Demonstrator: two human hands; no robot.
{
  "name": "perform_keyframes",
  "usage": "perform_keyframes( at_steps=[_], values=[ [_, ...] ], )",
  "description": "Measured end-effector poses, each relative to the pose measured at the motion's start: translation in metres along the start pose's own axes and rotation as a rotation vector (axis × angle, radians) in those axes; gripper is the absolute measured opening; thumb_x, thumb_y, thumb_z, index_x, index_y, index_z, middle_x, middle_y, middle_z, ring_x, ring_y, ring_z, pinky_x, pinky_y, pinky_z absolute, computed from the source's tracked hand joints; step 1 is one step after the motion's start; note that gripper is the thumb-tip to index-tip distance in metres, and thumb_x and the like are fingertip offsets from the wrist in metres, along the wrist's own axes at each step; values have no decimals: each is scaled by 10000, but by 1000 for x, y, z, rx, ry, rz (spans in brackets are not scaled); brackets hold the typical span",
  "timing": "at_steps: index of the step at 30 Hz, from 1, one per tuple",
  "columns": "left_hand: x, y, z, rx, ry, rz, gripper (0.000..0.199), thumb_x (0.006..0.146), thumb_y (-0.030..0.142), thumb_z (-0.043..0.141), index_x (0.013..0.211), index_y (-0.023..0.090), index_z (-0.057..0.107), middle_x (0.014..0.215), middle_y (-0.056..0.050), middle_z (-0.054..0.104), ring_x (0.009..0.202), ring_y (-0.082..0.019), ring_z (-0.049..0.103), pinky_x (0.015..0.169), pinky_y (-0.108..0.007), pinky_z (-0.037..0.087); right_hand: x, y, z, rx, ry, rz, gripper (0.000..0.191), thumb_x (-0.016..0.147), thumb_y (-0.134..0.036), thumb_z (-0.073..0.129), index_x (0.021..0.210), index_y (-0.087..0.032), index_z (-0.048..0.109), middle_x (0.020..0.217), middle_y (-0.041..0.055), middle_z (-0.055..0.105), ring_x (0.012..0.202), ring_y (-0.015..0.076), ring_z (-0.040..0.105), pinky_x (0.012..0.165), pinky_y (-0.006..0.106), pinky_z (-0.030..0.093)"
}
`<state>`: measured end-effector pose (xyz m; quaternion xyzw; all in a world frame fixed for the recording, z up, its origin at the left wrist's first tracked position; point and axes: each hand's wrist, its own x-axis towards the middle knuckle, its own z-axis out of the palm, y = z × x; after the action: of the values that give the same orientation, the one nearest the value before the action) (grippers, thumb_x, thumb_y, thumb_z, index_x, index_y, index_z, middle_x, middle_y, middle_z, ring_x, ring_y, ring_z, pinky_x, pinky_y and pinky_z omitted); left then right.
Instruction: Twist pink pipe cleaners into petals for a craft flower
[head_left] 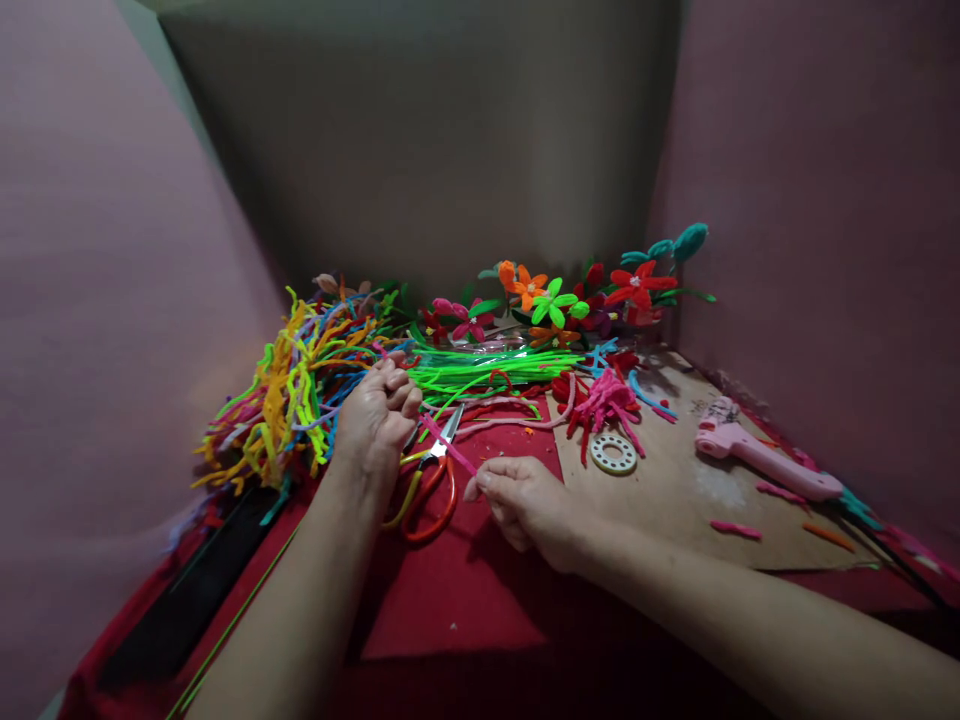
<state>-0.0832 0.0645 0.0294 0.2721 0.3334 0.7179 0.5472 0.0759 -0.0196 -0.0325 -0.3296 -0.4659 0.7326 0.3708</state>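
Observation:
A pink pipe cleaner stretches between my two hands above the red cloth. My left hand is closed around its upper part, and a short pink end sticks out past the fingers. Its other end is pinched between the thumb and fingers of my right hand, lower and to the right. Beneath the pipe cleaner lie scissors with red and yellow handles and partly spread blades. Just beyond my hands is a bundle of green pipe cleaners.
A big heap of coloured pipe cleaners is at left. Pipe-cleaner flowers line the back. Cardboard at right carries a pink glue gun, a round disc with holes and cut pink pieces.

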Motion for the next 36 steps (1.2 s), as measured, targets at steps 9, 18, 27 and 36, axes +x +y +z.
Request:
perform_keyframes(
  at_steps=[9, 18, 27, 36],
  values=[
    [-7, -3, 9, -23, -62, 57, 132, 864, 129, 430, 757, 141, 506, 391, 117, 252, 274, -24, 186, 290, -143, 166, -9, 6, 2, 69, 42, 46, 140, 791, -295, 479, 735, -173, 514, 383, -113, 272, 299, 37, 137, 310, 189, 105],
    [-7, 20, 11, -32, -69, 105, 216, 888, 176, 423, 686, 140, 488, 426, 93, 315, 290, -16, 237, 288, -138, 201, -20, 5, -10, -11, 64, 22, 169, 786, -309, 491, 761, -146, 532, 444, -102, 235, 379, 42, 146, 380, 214, 89],
    [-6, 29, 17, -23, 19, 164, 209, 864, 174, 465, 657, 143, 472, 384, 107, 254, 274, -19, 195, 286, -152, 144, -28, 12, -1, -158, 152, -47, 168, 776, -291, 456, 686, -171, 532, 336, -98, 271, 295, 53, 203, 316, 199, 121],
    [5, 55, 0, -272, 19, 159, 247, 877, 40, 310, 695, 161, 424, 415, 96, 266, 295, -30, 173, 298, -155, 146, -12, -22, -25, 76, 143, -123, 157, 689, -284, 604, 643, -154, 530, 387, -106, 273, 330, 30, 171, 342, 192, 110]
  ],
)
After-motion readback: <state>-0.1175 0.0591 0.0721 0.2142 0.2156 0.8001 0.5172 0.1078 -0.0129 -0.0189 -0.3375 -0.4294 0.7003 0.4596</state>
